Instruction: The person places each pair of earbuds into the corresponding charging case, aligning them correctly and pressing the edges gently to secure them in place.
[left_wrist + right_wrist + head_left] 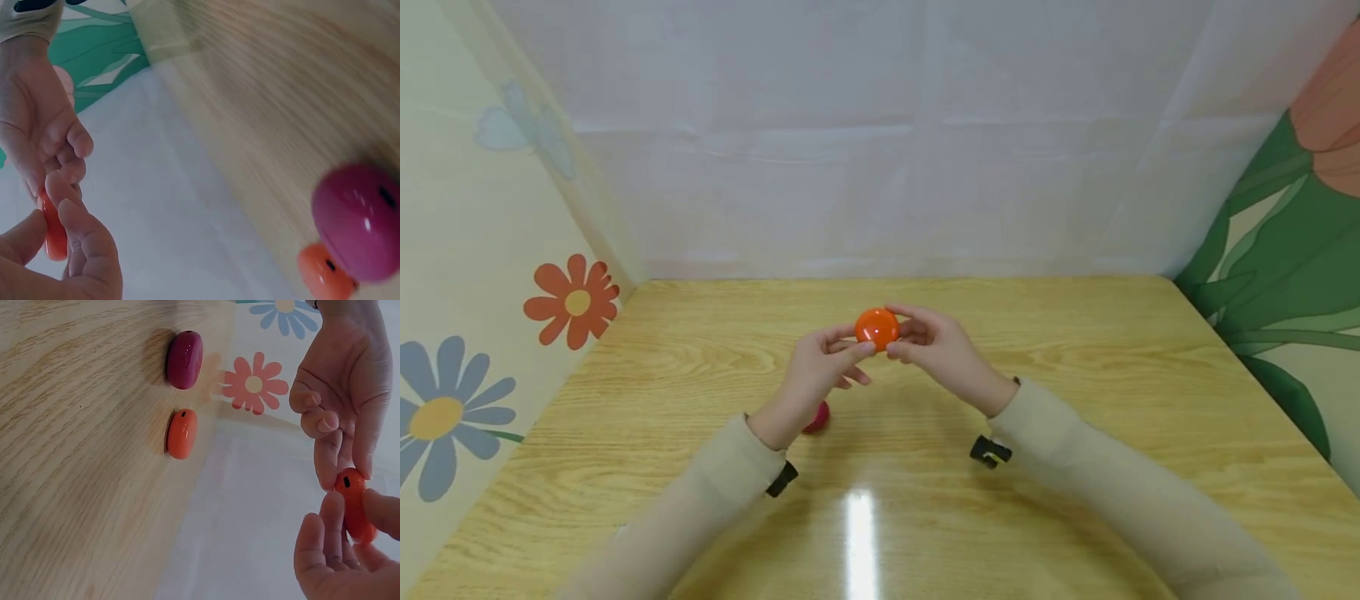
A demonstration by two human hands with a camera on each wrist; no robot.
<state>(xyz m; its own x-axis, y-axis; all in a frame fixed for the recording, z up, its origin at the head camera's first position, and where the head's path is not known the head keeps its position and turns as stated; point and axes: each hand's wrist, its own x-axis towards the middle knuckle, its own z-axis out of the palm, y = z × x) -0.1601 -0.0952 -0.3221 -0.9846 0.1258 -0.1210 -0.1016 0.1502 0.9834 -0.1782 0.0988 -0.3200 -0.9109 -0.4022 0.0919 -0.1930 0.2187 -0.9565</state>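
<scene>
A glossy orange rounded disc (877, 328) is held up over the table between both hands. My left hand (817, 365) pinches its left side with thumb and fingers. Its right side is pinched by my right hand (942, 343). A small black slot shows on the held disc (355, 506) in the right wrist view. On the wood below, a magenta rounded piece (185, 360) lies near a second orange disc (182, 434), which also has a black slot. In the head view my left wrist covers part of the magenta piece (817, 418) and hides the second disc.
The wooden table (910, 517) meets a white cloth backdrop (865, 167) at its far edge. Flower-printed panels stand at the left (467, 250) and right (1292, 275). Each wrist carries a dark strapped device.
</scene>
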